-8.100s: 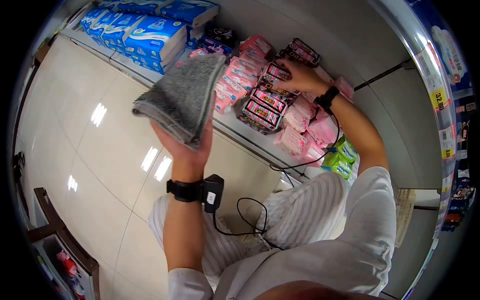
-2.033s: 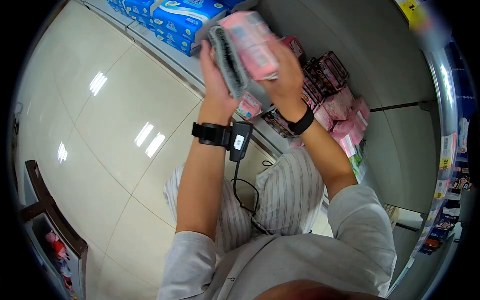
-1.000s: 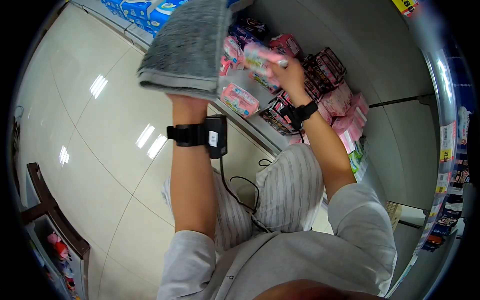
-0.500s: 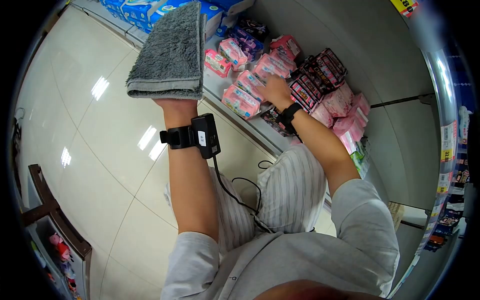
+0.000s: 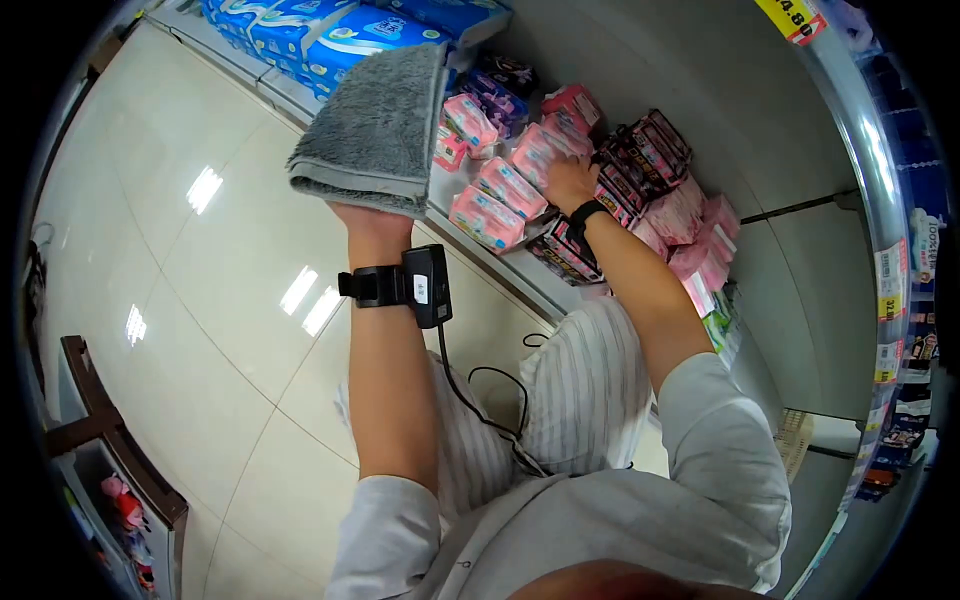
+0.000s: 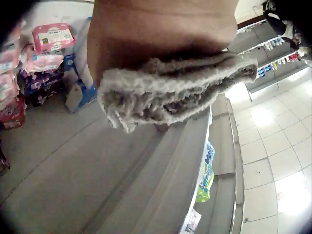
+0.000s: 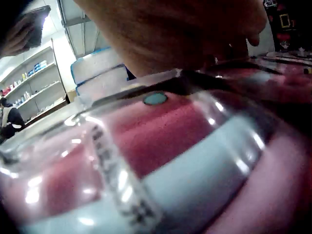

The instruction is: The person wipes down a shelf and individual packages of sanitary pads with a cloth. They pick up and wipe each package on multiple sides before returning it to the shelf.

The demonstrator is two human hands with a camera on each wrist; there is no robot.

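Note:
In the head view my left hand [image 5: 372, 222] holds a folded grey cloth [image 5: 375, 125] out in front of the shelf, and the cloth hides most of its fingers. The left wrist view shows the cloth's folded edge [image 6: 170, 95] lying across the palm side of the hand [image 6: 161, 31]. My right hand [image 5: 572, 185] is at the end of a pink pack of sanitary pads [image 5: 538, 150] on the low shelf. Its fingertips are hidden among the packs; I cannot tell whether they grip one. Glossy pink wrapping [image 7: 165, 131] fills the right wrist view below the hand [image 7: 180, 34].
More pink packs [image 5: 487, 217] stand in rows toward the shelf's front edge. Black-and-pink packs [image 5: 650, 150] are stacked right of the right hand. Blue tissue packs [image 5: 375, 35] stand at the left back. A price rail [image 5: 868, 150] curves along the right; a cable [image 5: 465, 400] hangs from the left wrist.
Two seconds ago the right hand held a pink pack against the cloth; it then went down to the shelf. Since half a second ago it has shifted right to the adjoining row. The cloth moved slightly right.

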